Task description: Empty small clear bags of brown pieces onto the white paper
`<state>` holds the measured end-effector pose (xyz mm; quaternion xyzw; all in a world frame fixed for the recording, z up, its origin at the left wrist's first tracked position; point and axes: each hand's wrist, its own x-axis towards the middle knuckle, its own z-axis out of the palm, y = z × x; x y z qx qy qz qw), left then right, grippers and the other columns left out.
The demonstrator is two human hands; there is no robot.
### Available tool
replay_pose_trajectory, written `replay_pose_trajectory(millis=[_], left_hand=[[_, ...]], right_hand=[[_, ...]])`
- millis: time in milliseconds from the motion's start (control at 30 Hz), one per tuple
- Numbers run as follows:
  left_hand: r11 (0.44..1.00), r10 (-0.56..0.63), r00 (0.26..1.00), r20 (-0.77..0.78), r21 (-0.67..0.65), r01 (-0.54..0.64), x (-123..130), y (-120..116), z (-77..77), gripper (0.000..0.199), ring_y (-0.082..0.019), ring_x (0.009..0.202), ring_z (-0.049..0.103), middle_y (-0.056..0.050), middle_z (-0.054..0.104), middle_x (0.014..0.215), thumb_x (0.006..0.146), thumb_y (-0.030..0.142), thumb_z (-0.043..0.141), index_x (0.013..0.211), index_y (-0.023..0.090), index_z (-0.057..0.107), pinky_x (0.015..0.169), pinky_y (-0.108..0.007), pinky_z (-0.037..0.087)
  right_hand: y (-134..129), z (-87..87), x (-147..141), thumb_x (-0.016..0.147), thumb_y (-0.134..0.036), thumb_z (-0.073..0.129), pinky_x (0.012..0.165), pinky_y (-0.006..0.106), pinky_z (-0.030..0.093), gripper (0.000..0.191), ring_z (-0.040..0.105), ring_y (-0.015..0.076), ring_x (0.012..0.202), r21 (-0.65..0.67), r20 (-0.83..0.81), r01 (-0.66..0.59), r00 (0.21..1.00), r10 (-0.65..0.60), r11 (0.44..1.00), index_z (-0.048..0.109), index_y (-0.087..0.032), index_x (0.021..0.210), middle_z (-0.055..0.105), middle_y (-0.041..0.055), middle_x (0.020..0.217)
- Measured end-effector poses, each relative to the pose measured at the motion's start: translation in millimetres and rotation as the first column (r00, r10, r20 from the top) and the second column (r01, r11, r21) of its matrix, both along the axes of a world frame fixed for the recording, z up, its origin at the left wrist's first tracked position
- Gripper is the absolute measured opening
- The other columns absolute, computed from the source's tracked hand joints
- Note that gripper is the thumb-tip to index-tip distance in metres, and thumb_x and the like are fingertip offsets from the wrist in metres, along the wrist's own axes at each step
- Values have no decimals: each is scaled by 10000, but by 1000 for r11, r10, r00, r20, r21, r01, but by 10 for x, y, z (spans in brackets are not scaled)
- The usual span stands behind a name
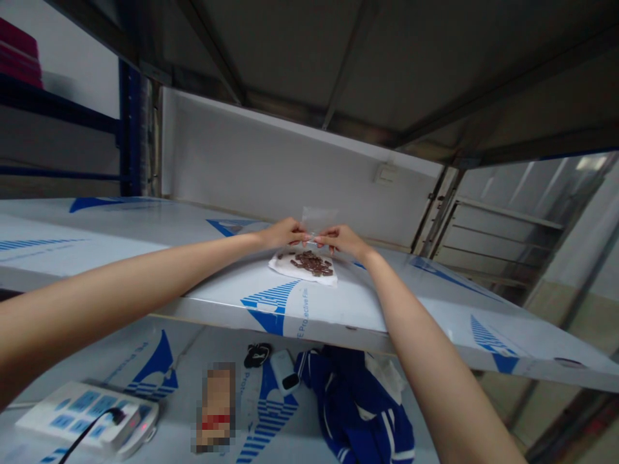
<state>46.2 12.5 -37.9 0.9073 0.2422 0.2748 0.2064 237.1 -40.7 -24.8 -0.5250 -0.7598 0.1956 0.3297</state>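
Observation:
A small clear plastic bag (319, 218) stands up between my two hands, gripped near its lower edge. My left hand (289, 232) pinches it from the left, fingers closed. From the right, my right hand (342, 238) pinches it too, its fingertips close to those of the left. Just below and nearer to me, a pile of small dark brown sticks (313, 262) lies on a white tissue or cloth (285, 267). What exactly the brown pieces are I cannot make out. Both hands hover slightly above the far side of that pile.
The shelf (213, 283) is covered in printed protective film. A metal shelf (387, 71) hangs low overhead. On the level below are a power strip (72, 412), a blue garment (358, 406), a small white-and-dark device (284, 372), a black cable (257, 354) and a blurred-out item (215, 406).

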Motion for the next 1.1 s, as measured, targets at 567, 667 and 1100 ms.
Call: replay_pose_trajectory(millis=[567, 667, 1100], left_hand=[[1000, -20, 996, 91, -13, 22, -6, 50, -58, 531, -98, 456, 346, 20, 387, 471, 918, 515, 298, 609, 144, 520, 519, -252, 291], [997, 67, 993, 92, 41, -72, -56, 126, -29, 566, -110, 471, 404, 0, 455, 498, 929, 510, 240, 675, 133, 576, 536, -248, 305], [877, 439, 764, -473, 41, -478, -615, 496, 143, 363, -175, 687, 529, -72, 621, 730, 617, 336, 769, 880, 112, 657, 654, -250, 392]], right_hand=[[49, -20, 38, 918, -308, 450, 523, 213, 380, 335, 483, 65, 466, 17, -134, 24, 991, -21, 1000, 637, -120, 714, 698, 92, 834], [62, -24, 97, 925, -336, 445, 507, 198, 378, 353, 508, 76, 492, 15, -153, 115, 982, -111, 993, 595, -125, 685, 698, 109, 819], [50, -104, 565, 974, -447, 219, 484, 232, 413, 566, 474, 108, 370, -211, 101, 653, 755, -648, 727, 568, -146, 646, 526, 37, 427]])
